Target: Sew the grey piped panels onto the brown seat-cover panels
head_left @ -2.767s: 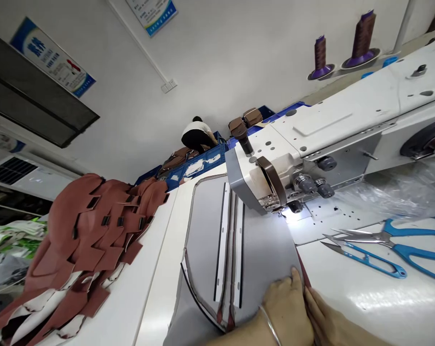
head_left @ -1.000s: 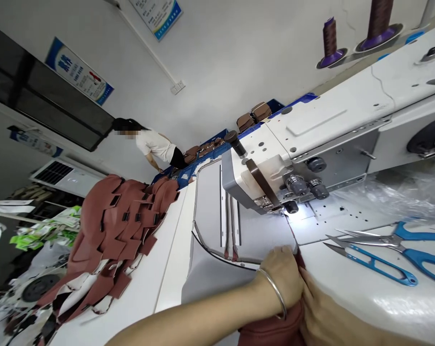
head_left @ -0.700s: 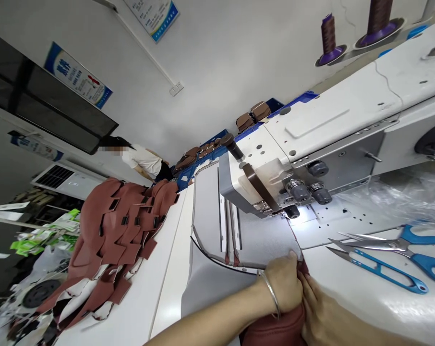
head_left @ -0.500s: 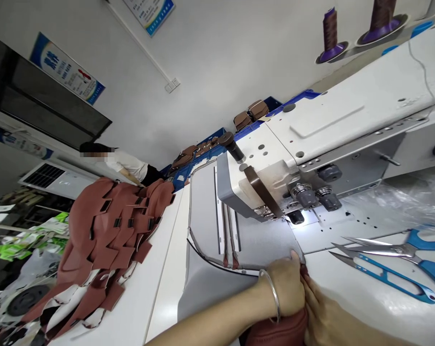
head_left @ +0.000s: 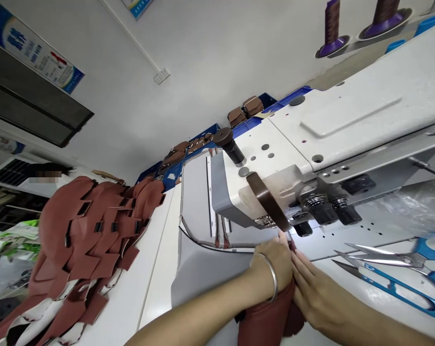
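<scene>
Grey-backed, red-brown leather-like cover panel point(head_left: 203, 271): in the head view it lies around six o'clock, its grey side up, two seams edged with white and black strips running up it. Its far part passes behind the grey-fronted head of a white metal sewing machine point(head_left: 347, 115), which stretches towards two o'clock; a red-brown fold hangs at five.

The left hand point(head_left: 275, 264), with a silver bangle, is at five o'clock, fingers curled down on the panel's edge, index finger reaching close below the machine's head; whether the thumb pinches the material cannot be told. Just beside it, the right hand point(head_left: 311, 290) lays its straight, close-set fingers along the red-brown edge; its thumb is hidden, so its grip cannot be told.

At four o'clock lie blue-handled steel scissors point(head_left: 406, 260) and slim blue thread snips point(head_left: 392, 287). A heap of red-brown pieces with small black tabs point(head_left: 105, 245) fills eight o'clock; a person in a white top is partly visible behind it.

At ten o'clock a blue-and-white wall poster point(head_left: 37, 50) bears two large blue Chinese characters; its smaller lines are too blurred to read. Brown thread cones on purple bases point(head_left: 332, 24) stand between one and two.
</scene>
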Demonstrator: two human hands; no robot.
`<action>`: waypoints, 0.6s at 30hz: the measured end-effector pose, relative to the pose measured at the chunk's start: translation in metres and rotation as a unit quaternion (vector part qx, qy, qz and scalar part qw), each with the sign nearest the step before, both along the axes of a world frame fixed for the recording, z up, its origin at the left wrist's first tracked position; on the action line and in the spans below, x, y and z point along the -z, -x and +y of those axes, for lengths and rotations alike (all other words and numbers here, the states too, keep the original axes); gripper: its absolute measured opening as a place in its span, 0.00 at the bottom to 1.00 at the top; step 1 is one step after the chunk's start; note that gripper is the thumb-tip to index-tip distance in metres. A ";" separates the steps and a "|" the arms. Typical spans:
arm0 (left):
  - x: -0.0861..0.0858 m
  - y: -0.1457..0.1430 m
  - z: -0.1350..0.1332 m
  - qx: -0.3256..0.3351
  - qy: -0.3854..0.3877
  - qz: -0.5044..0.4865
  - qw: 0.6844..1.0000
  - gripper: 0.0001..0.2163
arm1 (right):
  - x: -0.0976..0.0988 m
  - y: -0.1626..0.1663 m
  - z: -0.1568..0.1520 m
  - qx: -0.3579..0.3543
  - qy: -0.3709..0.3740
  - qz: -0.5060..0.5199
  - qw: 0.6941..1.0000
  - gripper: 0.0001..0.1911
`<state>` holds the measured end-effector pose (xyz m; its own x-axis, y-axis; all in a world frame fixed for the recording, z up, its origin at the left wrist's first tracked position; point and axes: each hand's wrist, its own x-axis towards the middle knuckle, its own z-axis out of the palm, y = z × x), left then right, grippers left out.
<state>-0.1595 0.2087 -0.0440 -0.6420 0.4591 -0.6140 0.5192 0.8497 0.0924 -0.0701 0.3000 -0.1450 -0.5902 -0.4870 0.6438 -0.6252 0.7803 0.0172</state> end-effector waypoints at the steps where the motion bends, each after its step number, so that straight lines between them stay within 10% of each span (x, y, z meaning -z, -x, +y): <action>1: 0.002 0.001 -0.001 -0.016 -0.006 0.011 1.000 0.16 | 0.000 0.001 0.001 -0.002 -0.002 -0.003 1.000 0.18; 9: -0.004 -0.014 -0.014 -0.072 -0.083 -0.040 0.993 0.26 | -0.006 -0.019 -0.008 0.011 -0.013 0.029 0.999 0.19; 18: -0.014 -0.026 -0.009 0.052 0.082 -0.006 0.995 0.34 | 0.002 -0.023 -0.016 0.044 0.014 0.055 0.997 0.19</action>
